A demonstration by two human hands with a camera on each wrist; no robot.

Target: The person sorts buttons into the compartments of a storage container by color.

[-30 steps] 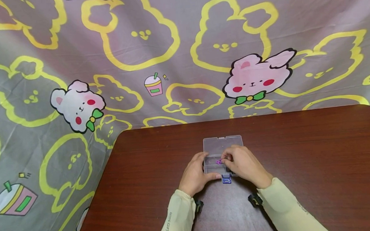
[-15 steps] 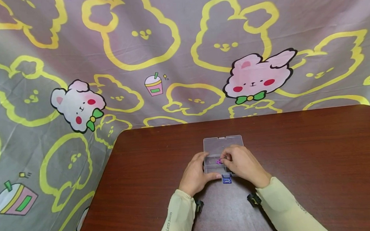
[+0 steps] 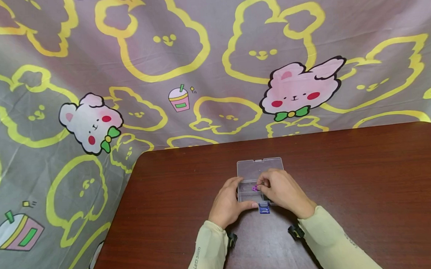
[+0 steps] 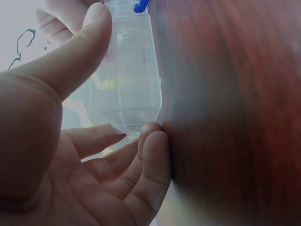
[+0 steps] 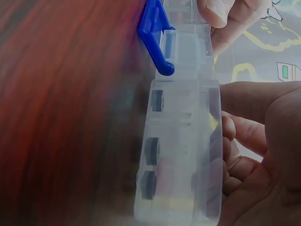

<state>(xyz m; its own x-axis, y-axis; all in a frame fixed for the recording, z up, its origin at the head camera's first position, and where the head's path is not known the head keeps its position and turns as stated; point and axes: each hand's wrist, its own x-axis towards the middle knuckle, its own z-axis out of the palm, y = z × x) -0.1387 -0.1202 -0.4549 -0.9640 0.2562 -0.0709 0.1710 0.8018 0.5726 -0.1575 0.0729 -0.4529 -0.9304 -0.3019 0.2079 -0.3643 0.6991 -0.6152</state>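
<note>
A clear plastic compartment box (image 3: pixel 250 197) stands on the table with its lid (image 3: pixel 258 168) raised at the back. My left hand (image 3: pixel 225 204) grips its left end, thumb along the front wall and fingers at the side. At the front hangs a blue latch (image 3: pixel 264 208), swung down. My right hand (image 3: pixel 288 193) reaches over the right half, thumb and forefinger pinching a small purple piece (image 3: pixel 254 188) above a rear compartment. Its exact kind is too small to tell. Several small dark pieces (image 5: pixel 151 150) show through the box wall in the right wrist view.
The brown wooden table (image 3: pixel 161 217) extends around the box on all sides. Behind it and to the left hangs a grey cloth (image 3: pixel 213 82) printed with cartoon bears and rabbits. Dark wrist straps (image 3: pixel 297 232) sit at the sleeves.
Both hands and the box keep their places. The purple piece at my right fingertips turns very slightly.
</note>
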